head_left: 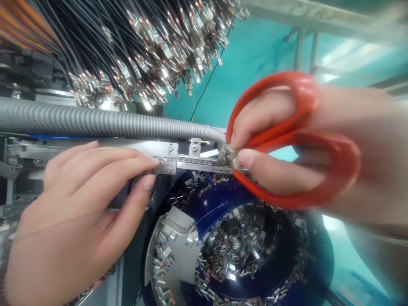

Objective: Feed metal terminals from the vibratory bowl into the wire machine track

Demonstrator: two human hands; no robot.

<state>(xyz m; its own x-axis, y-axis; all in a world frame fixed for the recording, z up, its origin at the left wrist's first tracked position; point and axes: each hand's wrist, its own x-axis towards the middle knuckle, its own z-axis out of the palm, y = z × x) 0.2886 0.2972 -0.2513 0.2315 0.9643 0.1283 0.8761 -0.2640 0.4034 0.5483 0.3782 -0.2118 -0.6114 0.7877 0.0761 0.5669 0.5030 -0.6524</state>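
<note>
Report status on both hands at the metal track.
Left hand: fingertips on metal track. Right hand: in red scissors loops, pinching terminals at track end. Grey conduit runs above track.

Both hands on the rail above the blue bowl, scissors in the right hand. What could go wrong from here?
The right hand pinches small metal terminals at the end of the metal rail, so one might drop into the blue bowl feeder below. The orange-handled scissors hang on that same hand and could snag the rail. The left hand has its fingertips on the rail, so it may get nicked or shift the rail.
</note>
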